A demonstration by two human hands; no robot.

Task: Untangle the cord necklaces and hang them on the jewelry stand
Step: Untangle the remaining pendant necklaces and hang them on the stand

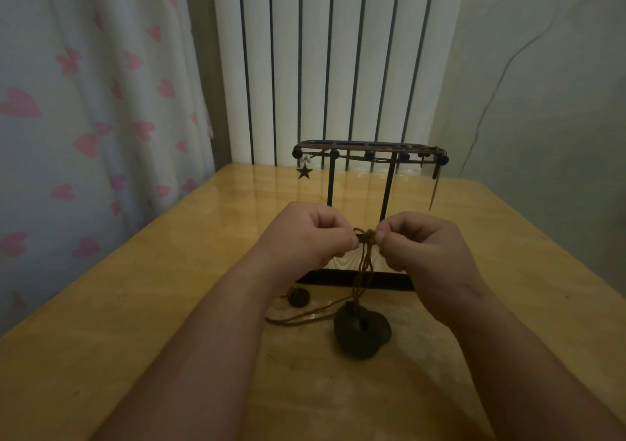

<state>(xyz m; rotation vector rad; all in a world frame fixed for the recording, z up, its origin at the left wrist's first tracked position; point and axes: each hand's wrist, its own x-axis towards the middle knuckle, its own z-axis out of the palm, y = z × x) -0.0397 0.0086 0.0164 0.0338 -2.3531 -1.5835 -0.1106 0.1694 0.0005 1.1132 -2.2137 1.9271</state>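
In the head view my left hand [305,237] and right hand [423,244] are held up over the wooden table [152,305]. The fingers of both are curled in, and thumb and forefinger on each side pinch the knotted brown cords [366,234]. The knot sits in the gap between my two hands. From it, strands drop to a dark pendant [359,335] with a hole, resting on the table near me. A slack loop of cord lies to its left, near a small round bead [298,296]. Just beyond my hands stands the jewelry stand [369,151]. A star charm [304,172] hangs at the left end of its top rail, and a thin strand hangs at the right end.
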